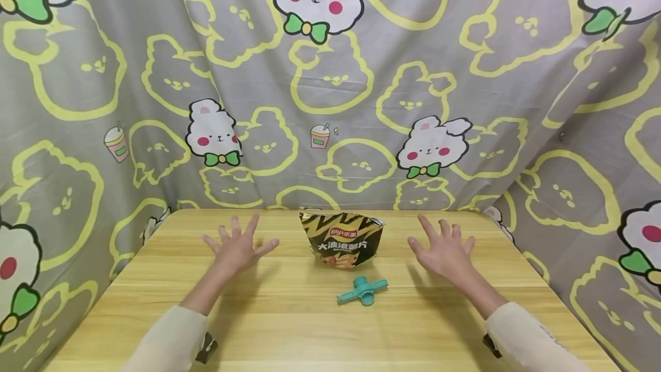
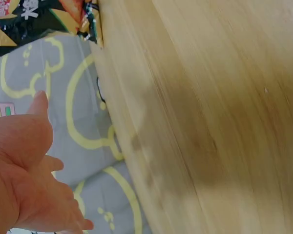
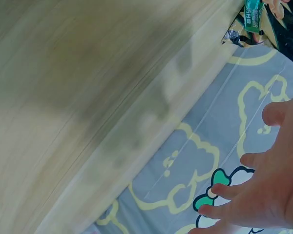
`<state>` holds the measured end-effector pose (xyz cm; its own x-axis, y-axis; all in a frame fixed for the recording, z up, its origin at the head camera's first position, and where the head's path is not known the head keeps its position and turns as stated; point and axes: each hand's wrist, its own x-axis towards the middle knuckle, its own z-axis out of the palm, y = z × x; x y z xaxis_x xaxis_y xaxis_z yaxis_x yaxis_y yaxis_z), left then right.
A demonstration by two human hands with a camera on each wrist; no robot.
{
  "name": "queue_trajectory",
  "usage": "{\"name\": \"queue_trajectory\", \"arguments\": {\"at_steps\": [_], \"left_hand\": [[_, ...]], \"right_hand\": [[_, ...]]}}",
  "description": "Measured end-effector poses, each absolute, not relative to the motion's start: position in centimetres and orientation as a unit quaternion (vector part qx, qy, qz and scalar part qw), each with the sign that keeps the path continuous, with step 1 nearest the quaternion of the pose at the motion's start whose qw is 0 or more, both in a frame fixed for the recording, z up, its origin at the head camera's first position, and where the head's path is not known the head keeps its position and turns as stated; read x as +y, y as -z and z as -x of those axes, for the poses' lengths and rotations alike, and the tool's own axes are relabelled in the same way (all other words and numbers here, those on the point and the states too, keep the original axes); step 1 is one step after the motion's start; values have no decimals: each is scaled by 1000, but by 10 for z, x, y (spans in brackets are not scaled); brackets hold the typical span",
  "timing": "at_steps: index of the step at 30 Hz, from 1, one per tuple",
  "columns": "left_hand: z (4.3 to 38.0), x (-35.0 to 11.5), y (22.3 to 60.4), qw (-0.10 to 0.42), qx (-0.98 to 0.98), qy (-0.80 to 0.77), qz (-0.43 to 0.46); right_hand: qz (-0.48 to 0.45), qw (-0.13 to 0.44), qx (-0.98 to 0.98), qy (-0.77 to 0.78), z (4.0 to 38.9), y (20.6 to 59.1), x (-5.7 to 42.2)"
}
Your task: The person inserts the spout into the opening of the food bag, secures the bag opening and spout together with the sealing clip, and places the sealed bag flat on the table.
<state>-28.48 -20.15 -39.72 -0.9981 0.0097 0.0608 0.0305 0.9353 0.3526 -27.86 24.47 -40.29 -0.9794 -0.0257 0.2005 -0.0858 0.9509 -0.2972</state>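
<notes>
A black and gold bag of Lay's potato chips (image 1: pixel 342 241) stands upright near the back of the wooden table. In front of it lies a teal sealing clip (image 1: pixel 363 291) with a round spout in its middle. My left hand (image 1: pixel 237 250) is held over the table left of the bag, fingers spread, touching nothing. On the other side, my right hand (image 1: pixel 445 247) hovers with its fingers spread too, holding nothing. Part of the bag (image 2: pixel 36 22) shows at the top of the left wrist view, and a corner of the bag (image 3: pixel 278 29) in the right wrist view.
The wooden table (image 1: pixel 289 332) ends just behind the bag. A grey curtain (image 1: pixel 351 125) with cartoon dogs and yellow outlines hangs at the back and along both sides.
</notes>
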Motion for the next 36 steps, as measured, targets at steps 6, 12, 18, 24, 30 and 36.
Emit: {"name": "queue_trajectory", "arguments": {"at_steps": [6, 12, 18, 24, 30, 36], "left_hand": [[280, -189, 397, 30, -982, 185, 32], [275, -175, 396, 12, -983, 179, 50], [267, -159, 394, -7, -980, 185, 77], [256, -142, 392, -34, -969, 212, 121], [250, -124, 395, -47, -956, 238, 166], [246, -107, 398, -54, -941, 259, 211]], "right_hand": [[-45, 116, -980, -153, 275, 401, 233], [-68, 132, -974, -174, 270, 402, 220], [-95, 105, -964, -226, 265, 405, 209], [-113, 55, -957, -263, 258, 406, 198], [-124, 25, -951, -282, 255, 408, 188], [-125, -4, -945, -303, 253, 409, 181]]}}
